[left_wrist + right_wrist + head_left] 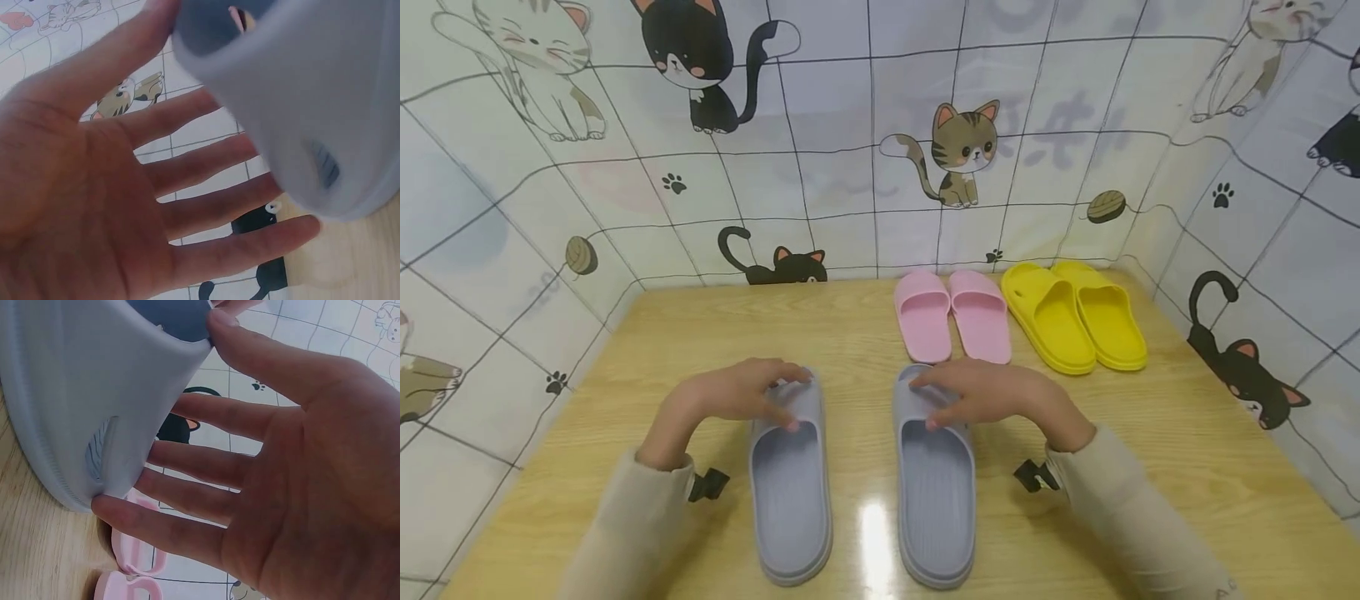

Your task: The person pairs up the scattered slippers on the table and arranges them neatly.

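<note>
Two grey slippers lie side by side on the wooden table, toes pointing away from me. Over the toe strap of the left grey slipper point(790, 500) is my left hand point(730, 393). Its fingers are fairly straight, and the thumb tip is by the strap's opening edge. My right hand point(1000, 393) is posed alike at the right grey slipper point(936, 500), with extended fingers along the strap point(94, 381) and the thumb at the opening edge. In the left wrist view the spread fingers pass partly behind the strap point(300, 106), which hides some fingertips.
A pink pair of slippers point(922, 325) stands at the back of the table, right of the middle. To its right is a yellow pair of slippers point(1052, 325). A cat-print cloth point(835, 108) surrounds the wooden table point(700, 325) at the back and sides.
</note>
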Motion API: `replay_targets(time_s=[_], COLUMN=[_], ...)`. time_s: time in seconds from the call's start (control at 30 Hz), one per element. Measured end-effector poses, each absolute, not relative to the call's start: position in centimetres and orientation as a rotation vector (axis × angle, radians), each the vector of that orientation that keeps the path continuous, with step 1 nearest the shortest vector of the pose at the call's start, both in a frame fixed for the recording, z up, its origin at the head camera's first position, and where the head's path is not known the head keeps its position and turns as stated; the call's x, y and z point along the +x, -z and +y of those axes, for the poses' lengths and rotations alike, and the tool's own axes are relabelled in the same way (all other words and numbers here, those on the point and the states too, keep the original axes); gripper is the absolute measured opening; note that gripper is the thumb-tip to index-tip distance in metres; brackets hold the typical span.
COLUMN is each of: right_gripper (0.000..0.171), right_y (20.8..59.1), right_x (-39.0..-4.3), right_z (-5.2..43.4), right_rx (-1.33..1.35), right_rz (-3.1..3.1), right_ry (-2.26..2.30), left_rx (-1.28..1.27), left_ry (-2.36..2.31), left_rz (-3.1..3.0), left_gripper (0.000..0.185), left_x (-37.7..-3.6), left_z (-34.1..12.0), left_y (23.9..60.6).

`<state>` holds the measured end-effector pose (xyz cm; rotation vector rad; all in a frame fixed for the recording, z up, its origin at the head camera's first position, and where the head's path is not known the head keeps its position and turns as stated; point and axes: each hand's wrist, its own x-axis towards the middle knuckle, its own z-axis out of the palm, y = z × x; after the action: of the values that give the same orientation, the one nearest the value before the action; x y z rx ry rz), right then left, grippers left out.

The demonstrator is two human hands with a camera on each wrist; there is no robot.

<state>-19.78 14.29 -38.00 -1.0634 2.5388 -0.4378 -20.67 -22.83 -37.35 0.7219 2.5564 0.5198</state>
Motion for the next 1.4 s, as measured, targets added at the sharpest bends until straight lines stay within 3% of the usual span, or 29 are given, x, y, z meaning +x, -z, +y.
replay_targets(time_s=[0.73, 1.4], right_gripper=[0.061, 0.063], right_y=[38.7, 38.5], right_x=[-20.2, -21.1], right_z=[12.2, 7.7], right_rx=[-1.165, -1.057], right_rz=[2.560, 2.548], right_ry=[0.400, 0.359], left_rx=[0.645, 0.659], left_ry=[-0.486, -0.471], left_rz=[2.518, 2.520], left_gripper=[0.076, 0.076], left_x=[-20.4, -20.9], left_z=[-23.4, -22.9], left_y=[36.8, 36.9])
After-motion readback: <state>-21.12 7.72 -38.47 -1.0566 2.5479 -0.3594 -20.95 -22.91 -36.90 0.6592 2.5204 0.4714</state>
